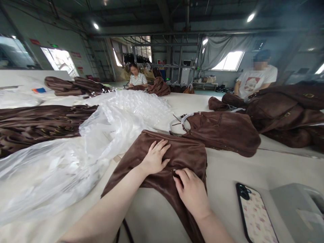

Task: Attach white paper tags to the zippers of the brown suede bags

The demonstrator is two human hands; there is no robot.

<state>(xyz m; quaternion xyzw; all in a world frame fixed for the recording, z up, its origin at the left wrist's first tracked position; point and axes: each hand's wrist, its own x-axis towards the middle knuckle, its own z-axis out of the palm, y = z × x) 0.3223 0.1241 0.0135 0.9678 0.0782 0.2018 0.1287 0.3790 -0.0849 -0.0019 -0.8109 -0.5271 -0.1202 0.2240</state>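
Right now your left hand [155, 158] lies flat and open on the brown bag [177, 158] on the counter [253, 168] while your right hand [191, 190] pinches its zipper, seemingly barely started, with bags piled beyond untouched.

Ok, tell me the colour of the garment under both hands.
Dark brown garment, clearest in the head view.

You work in soft, even light: round ceiling lamps [96, 26] glow far above your hands, and the windows [229, 60] well beyond them are blown out to white. The clear plastic sheet [76, 148] left of your left hand [154, 158] throws pale glare. Your hands cast only faint shadows. Lines bend hard toward the edges, and your near forearms look stretched.
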